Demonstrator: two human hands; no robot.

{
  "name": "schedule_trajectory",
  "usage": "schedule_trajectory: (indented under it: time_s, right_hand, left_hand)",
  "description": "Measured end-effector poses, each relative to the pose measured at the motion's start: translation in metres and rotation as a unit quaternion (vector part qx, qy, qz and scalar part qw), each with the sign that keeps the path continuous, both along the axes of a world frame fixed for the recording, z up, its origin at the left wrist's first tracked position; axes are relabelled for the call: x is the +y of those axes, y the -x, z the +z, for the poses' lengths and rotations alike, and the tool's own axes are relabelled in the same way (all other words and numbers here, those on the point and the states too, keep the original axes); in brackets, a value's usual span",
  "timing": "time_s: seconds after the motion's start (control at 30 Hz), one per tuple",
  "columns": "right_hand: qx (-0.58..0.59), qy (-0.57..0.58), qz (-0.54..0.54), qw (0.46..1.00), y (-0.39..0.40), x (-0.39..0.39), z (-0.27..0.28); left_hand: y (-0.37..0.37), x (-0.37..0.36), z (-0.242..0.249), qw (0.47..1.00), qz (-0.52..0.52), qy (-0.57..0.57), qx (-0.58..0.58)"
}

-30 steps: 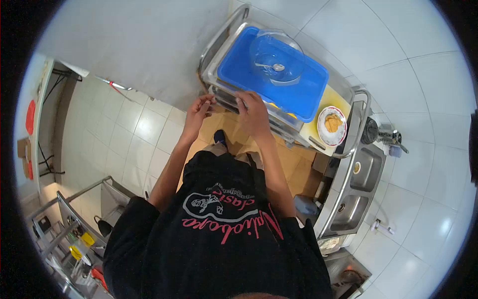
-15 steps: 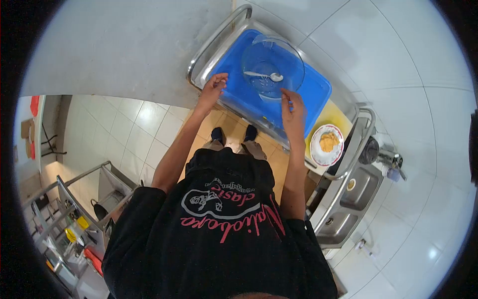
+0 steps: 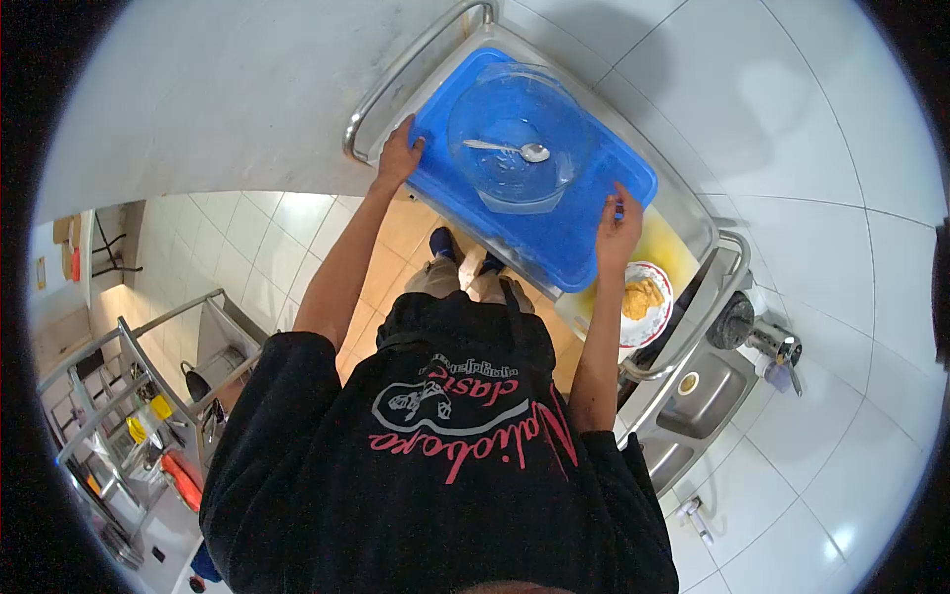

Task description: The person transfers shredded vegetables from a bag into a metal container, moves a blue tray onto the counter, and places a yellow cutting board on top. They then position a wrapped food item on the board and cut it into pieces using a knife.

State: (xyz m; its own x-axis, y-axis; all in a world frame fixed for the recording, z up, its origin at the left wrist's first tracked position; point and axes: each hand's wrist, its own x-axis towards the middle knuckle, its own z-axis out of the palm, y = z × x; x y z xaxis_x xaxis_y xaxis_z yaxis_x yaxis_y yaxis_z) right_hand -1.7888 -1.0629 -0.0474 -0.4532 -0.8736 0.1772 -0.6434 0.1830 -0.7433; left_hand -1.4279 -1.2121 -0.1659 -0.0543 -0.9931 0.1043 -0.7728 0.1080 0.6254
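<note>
A blue tray (image 3: 554, 243) lies on a metal cart or counter top. On it stands a clear glass bowl (image 3: 475, 163) with a metal spoon (image 3: 534, 153) across its bottom; a little liquid or wetness shows inside. My left hand (image 3: 399, 156) is closed around the tray's left edge, thumb toward the inside. My right hand (image 3: 617, 228) lies over the tray's right edge, fingers apart and slightly bent, holding nothing visible. Below my right hand, a white plate with a red-patterned rim (image 3: 665, 317) carries orange-brown food pieces (image 3: 641, 298).
Metal rails (image 3: 421, 64) rise at both ends of the counter. A yellow surface (image 3: 665, 247) lies under the plate. To the right are a double steel sink (image 3: 717, 386) and a metal faucet or cup (image 3: 777, 342). A rack with utensils (image 3: 148, 416) stands at left.
My left hand has moved left and closed on the tray's edge. My right hand has moved right, from beside the bowl to the tray's right edge. The view has shifted slightly.
</note>
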Motion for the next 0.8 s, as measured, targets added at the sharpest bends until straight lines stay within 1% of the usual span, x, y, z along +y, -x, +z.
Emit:
schedule_trajectory:
  time_s: [0.03, 0.07, 0.13, 0.17, 0.23, 0.27, 0.33, 0.37, 0.43, 0.57, 0.63, 0.77, 0.8]
  right_hand:
    - [0.112, 0.007, -0.016, 0.994, 0.009, 0.004, -0.012]
    - [0.116, 0.006, -0.018, 0.993, 0.017, 0.010, -0.023]
    - [0.127, -0.043, -0.075, 0.988, 0.031, 0.020, -0.046]
    - [0.128, -0.048, -0.077, 0.988, 0.037, 0.023, -0.059]
    - [0.107, -0.035, -0.118, 0.987, 0.047, 0.029, -0.088]
    - [0.108, -0.040, -0.120, 0.986, 0.051, 0.030, -0.102]
    - [-0.011, -0.052, -0.145, 0.988, 0.051, 0.029, -0.115]
    - [-0.010, -0.059, -0.148, 0.987, 0.052, 0.031, -0.120]
    - [-0.102, -0.136, -0.173, 0.970, 0.047, 0.024, -0.106]
    - [-0.094, -0.148, -0.188, 0.966, 0.054, 0.015, -0.111]
    - [-0.166, -0.164, -0.192, 0.953, 0.070, 0.015, -0.134]
    - [-0.160, -0.154, -0.180, 0.958, 0.080, 0.014, -0.147]
    - [-0.141, -0.167, -0.189, 0.957, 0.081, 0.014, -0.148]
  left_hand:
    - [0.002, -0.004, 0.001, 0.999, 0.026, -0.047, 0.011]
    - [0.003, -0.008, 0.002, 0.998, 0.024, -0.049, 0.014]
    - [0.001, -0.017, 0.010, 0.993, 0.000, -0.114, 0.025]
    - [-0.001, -0.021, 0.011, 0.993, -0.002, -0.118, 0.026]
    - [-0.003, -0.033, 0.004, 0.991, -0.029, -0.122, -0.036]
    - [-0.003, -0.038, 0.001, 0.991, -0.032, -0.127, -0.036]
    - [-0.002, -0.040, 0.001, 0.995, -0.057, -0.083, 0.012]
    - [-0.002, -0.040, 0.001, 0.994, -0.060, -0.090, 0.012]
    - [0.003, -0.043, 0.005, 0.994, -0.060, -0.091, -0.023]
    - [0.006, -0.046, -0.002, 0.993, -0.030, -0.107, -0.035]
    - [0.006, -0.047, 0.000, 0.992, -0.040, -0.121, -0.023]
    - [0.005, -0.053, -0.008, 0.987, -0.036, -0.152, -0.042]
    - [0.005, -0.054, -0.007, 0.985, -0.046, -0.162, -0.044]
